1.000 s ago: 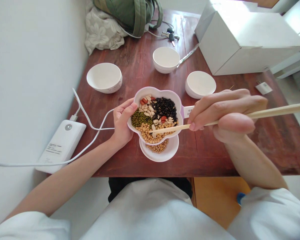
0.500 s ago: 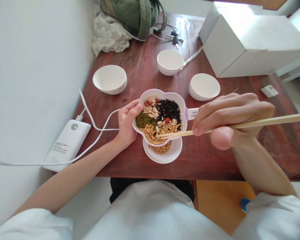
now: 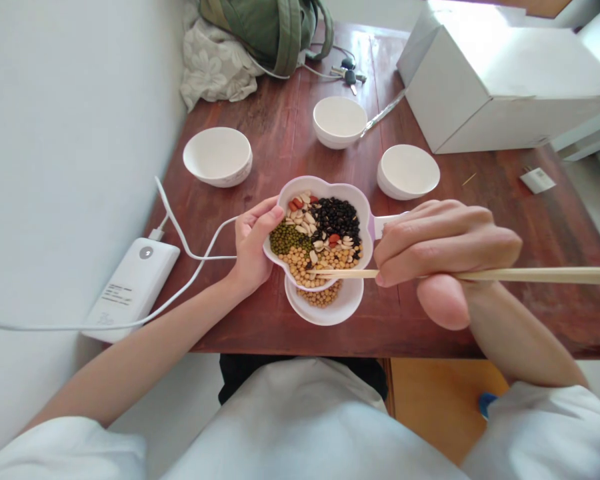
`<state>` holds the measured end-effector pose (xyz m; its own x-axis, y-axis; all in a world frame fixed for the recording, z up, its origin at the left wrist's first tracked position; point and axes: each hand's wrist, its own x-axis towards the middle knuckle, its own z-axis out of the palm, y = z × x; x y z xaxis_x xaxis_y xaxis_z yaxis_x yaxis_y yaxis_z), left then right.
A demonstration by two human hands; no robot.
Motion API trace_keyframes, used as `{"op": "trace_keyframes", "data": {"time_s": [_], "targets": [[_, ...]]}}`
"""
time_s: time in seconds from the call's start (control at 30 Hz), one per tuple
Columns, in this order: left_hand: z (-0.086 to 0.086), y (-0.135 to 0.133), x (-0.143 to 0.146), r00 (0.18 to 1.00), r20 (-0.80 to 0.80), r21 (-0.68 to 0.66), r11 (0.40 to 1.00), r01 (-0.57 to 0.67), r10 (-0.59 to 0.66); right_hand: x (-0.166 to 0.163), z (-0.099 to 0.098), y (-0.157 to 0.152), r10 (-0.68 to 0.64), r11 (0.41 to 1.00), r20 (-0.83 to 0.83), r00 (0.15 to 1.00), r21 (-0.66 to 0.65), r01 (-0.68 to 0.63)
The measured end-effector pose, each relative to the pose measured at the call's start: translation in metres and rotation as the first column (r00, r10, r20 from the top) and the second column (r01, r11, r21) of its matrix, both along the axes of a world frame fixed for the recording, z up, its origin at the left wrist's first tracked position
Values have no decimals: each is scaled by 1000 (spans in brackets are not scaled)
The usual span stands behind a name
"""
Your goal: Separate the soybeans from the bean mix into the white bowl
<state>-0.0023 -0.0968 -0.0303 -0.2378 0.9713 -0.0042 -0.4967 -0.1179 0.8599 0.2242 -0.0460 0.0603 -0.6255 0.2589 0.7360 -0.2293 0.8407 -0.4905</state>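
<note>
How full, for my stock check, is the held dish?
Well filled: black beans, green beans, yellow beans and peanuts spread across the dish.

Your dish: white inside, lilac rim, scalloped, held up centre in front of you, mouth facing you. Contents mixed at the borders: black beans upper right, peanuts upper left plus a few lower right, some red-skinned; green beans left; yellow beans along your side. Your chopsticks: pale, near level, pointing left, tips close together at the yellow beans. Can't tell if they grip anything.
</note>
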Motion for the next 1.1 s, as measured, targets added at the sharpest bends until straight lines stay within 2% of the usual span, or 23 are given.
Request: {"op": "trace_keyframes", "data": {"time_s": [0.17, 0.3, 0.53, 0.67, 0.77, 0.8, 0.83, 0.97, 1.1], "targets": [[2, 0, 1, 1000, -12, -13, 1000, -12, 12, 0, -9, 5, 52, 999, -35, 998, -6, -52], [3, 0, 1, 999, -36, -30, 1000, -7, 6, -4, -15, 6, 15, 997, -128, 992, -68, -24], [2, 0, 1, 1000, -20, -6, 1000, -11, 11, -7, -10, -1, -135, 981, -304, 943, -172, 86], [3, 0, 1, 1000, -18, -10, 1000, -3, 3, -3, -14, 3, -345, 904, -235, 909, -343, 254], [3, 0, 0, 999, -40, -20, 1000, -5, 4, -6, -18, 14, -297, 954, -563, 772, -218, 207], [3, -1, 0, 999, -43, -22, 1000, -3, 2, -7, -18, 17, -300, 954, -594, 747, -207, 218], [2, -1, 0, 999, -43, -22, 1000, -2, 1, -7, -17, 19, -314, 949, -589, 744, -194, 247], [2, -1, 0, 999, -45, -33, 999, -2, 0, -1, -8, 16, -420, 908, -315, 851, -151, 392], [2, -1, 0, 998, -56, -48, 999, -12, 9, 5, 1, 9, -363, 931, -281, 889, -78, 356]]}}
